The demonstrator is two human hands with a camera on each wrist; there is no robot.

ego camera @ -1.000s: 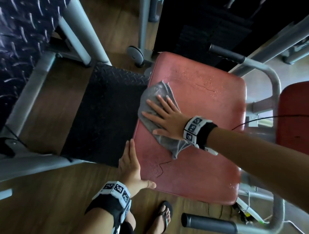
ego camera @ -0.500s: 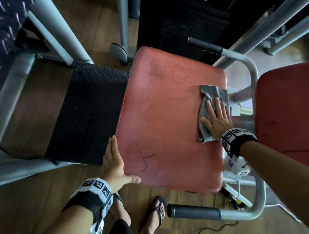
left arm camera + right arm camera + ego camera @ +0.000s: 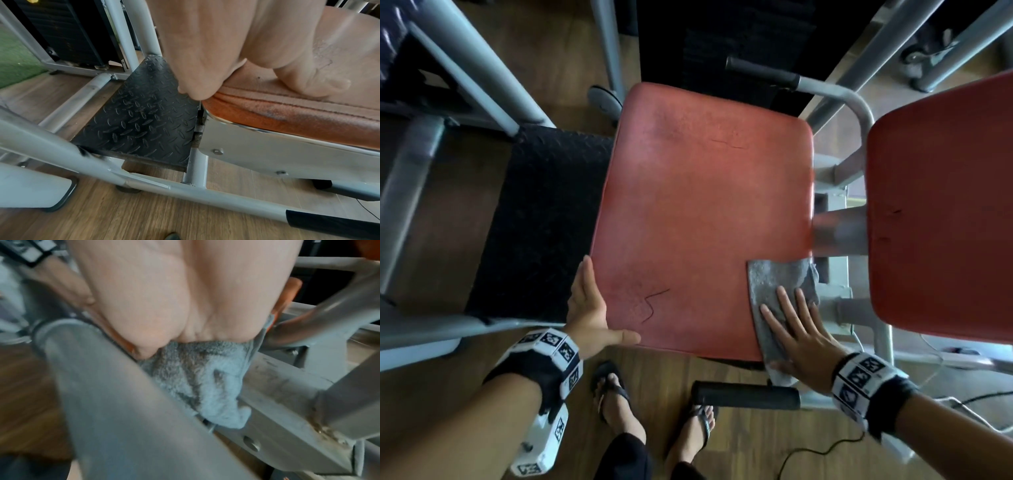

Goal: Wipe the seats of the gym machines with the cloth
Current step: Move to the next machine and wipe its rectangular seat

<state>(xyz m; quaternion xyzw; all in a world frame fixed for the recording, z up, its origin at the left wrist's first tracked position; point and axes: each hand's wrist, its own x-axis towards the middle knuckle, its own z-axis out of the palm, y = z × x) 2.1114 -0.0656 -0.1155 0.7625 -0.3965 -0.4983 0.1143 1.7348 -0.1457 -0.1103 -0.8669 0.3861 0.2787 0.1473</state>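
Observation:
A worn red padded seat (image 3: 702, 219) with small cracks fills the middle of the head view. A grey cloth (image 3: 774, 284) lies on its near right corner, part of it hanging over the edge (image 3: 205, 386). My right hand (image 3: 796, 329) presses flat on the cloth with straight, spread fingers. My left hand (image 3: 589, 308) rests along the seat's near left edge, fingers straight, thumb on the front edge. In the left wrist view the fingers (image 3: 197, 68) lie against the seat's corner (image 3: 277, 113).
A second red pad (image 3: 941, 205) stands close at the right. Grey frame tubes with black grips (image 3: 744, 394) surround the seat. A black tread plate (image 3: 541, 219) lies to the left. My sandalled feet (image 3: 616, 390) stand on the wooden floor below, near a cable.
My right hand has slid the cloth from the seat's left side across to the right edge, then down to the near right corner. The left hand has stayed on the near left edge.

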